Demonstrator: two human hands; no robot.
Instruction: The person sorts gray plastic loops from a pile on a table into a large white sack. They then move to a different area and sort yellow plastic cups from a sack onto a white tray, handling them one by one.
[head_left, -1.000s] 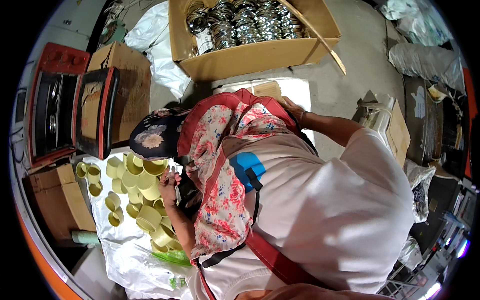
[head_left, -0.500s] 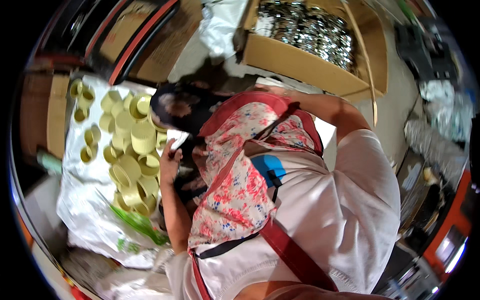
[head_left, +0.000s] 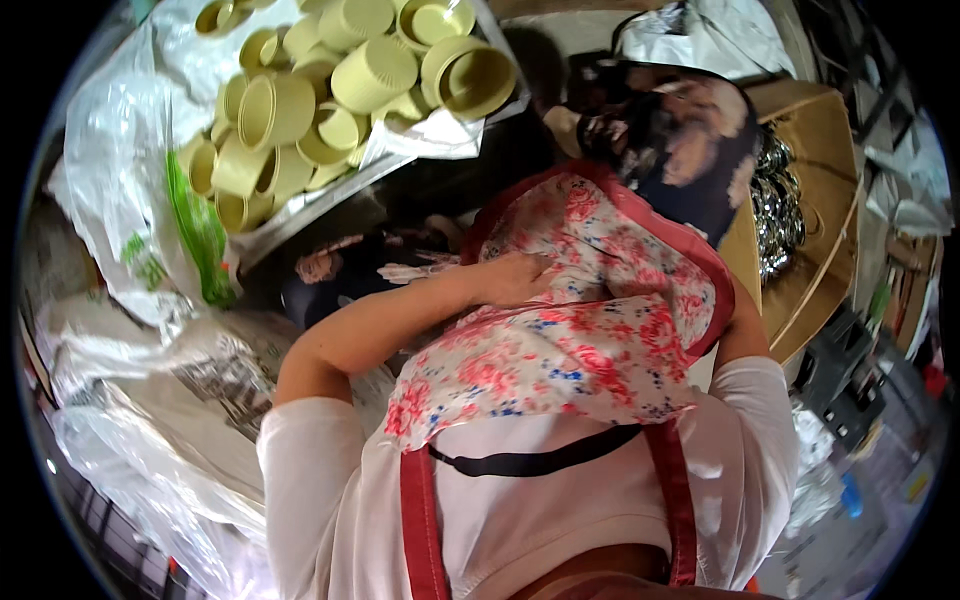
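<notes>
My left hand (head_left: 515, 278) lies against the lap of the floral apron (head_left: 575, 365), which has a dark red border. Its fingers are smeared and partly lost in the cloth, so their grip cannot be made out. The right forearm (head_left: 738, 325) goes down behind the apron's right edge, and the hand at its end is hidden. Nearest the left arm, at the upper left, is a heap of pale yellow-green ribbed cups (head_left: 375, 75), some upright and some tipped on their sides.
White plastic sheeting (head_left: 110, 190) spreads under and beside the cups, with a green printed bag (head_left: 200, 235) on it. On the right stands a cardboard box (head_left: 825, 215) holding shiny metal pieces (head_left: 775, 215). Crumpled clear plastic (head_left: 160, 490) lies at lower left.
My view has swung round, so the box now stands at the right and the cups higher up. My left hand has come from beside the cups onto the apron; my right hand has gone out of sight.
</notes>
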